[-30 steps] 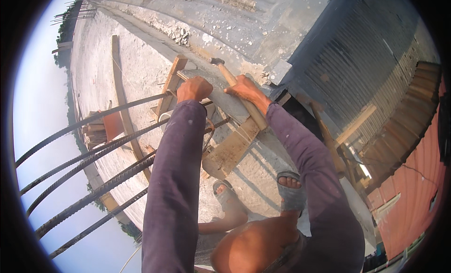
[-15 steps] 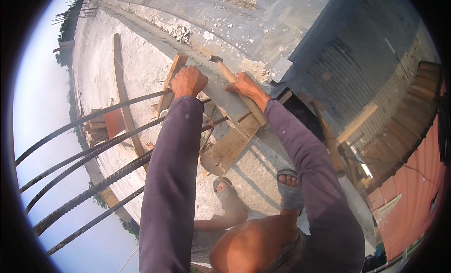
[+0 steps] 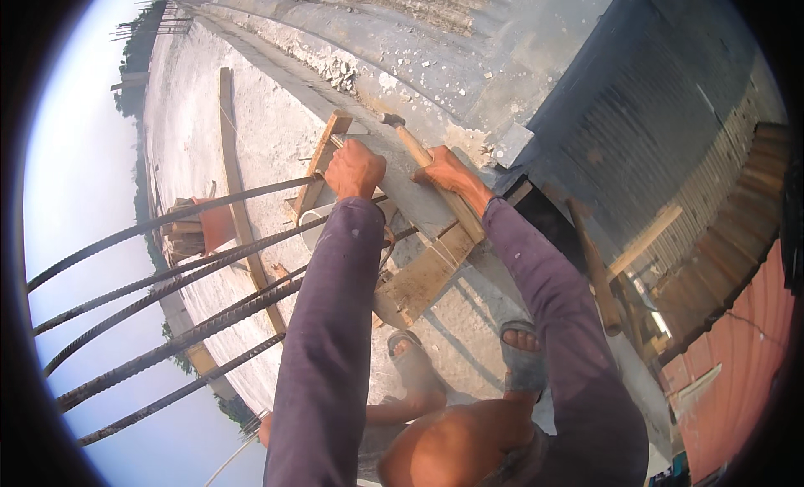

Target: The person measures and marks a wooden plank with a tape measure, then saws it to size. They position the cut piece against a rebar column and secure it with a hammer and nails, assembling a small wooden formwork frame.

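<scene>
Across the left of the frame the long rebar rods (image 3: 167,269) jut out level with the person's arms; leaning in could snag a sleeve. At upper centre the wooden form frame (image 3: 322,156) could shift, since the left hand (image 3: 355,170) is fisted around it. The right hand (image 3: 448,170) wraps the hammer (image 3: 423,164) handle mid-shaft, so a swing might glance onto those knuckles.
</scene>
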Motion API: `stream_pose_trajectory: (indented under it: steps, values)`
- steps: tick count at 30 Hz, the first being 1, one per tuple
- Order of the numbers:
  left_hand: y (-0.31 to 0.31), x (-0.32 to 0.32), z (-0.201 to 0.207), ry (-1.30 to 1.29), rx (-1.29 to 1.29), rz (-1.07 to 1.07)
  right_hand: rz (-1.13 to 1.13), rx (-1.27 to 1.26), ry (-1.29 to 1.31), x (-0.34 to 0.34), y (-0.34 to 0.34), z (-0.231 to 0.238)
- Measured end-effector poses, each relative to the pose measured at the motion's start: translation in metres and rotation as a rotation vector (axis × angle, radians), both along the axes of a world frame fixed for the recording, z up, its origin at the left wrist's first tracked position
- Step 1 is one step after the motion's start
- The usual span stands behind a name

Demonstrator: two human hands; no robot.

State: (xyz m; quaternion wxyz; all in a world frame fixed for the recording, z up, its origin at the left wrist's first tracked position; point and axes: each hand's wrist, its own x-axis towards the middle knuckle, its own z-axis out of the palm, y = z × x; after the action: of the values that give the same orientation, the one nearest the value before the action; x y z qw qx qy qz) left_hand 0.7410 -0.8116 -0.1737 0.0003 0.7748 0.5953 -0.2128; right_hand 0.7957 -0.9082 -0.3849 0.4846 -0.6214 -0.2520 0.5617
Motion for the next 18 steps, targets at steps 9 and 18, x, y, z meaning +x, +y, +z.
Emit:
stream_pose_trajectory:
  steps: [9, 18]
  values:
    - [0.016, 0.001, 0.005, 0.121, -0.127, -0.066, -0.024, -0.022, -0.1, -0.009, 0.009, -0.009]
    - [0.052, 0.012, -0.026, -0.13, -0.136, -0.341, 0.086, -0.121, -0.091, 0.0, 0.004, 0.011]
